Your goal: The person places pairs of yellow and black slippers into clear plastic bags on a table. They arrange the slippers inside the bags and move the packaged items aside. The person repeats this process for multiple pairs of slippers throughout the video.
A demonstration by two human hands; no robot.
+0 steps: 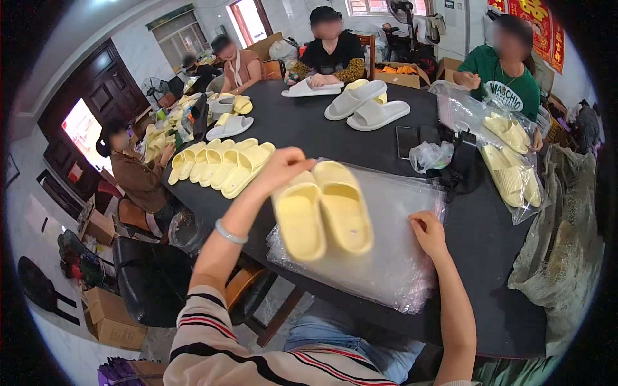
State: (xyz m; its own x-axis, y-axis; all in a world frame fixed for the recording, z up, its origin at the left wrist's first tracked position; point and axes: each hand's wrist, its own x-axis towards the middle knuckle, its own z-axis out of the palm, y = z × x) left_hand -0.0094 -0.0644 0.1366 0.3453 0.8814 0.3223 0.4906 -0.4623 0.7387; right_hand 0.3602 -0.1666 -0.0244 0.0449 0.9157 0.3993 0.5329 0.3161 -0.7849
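My left hand (pixel 287 170) is closed at the far end of a pair of pale yellow slide slippers (pixel 322 212). The pair is slightly blurred and tilted, side by side, over a stack of clear plastic bags (pixel 393 251) on the black table. At the right side of that stack, my right hand (pixel 429 233) has its fingers curled and pressed together; whether they pinch a bag edge is hidden. To the left of the held pair stands a row of several yellow slippers (pixel 222 164).
Grey slippers (pixel 370 106) lie across the black table (pixel 502 283). Bagged yellow slippers (pixel 512 177) are at the right, near a person in green. A phone (pixel 407 141) and a small bag (pixel 431 156) sit beyond the stack. A black chair (pixel 151 273) stands at left. Other people sit around the table.
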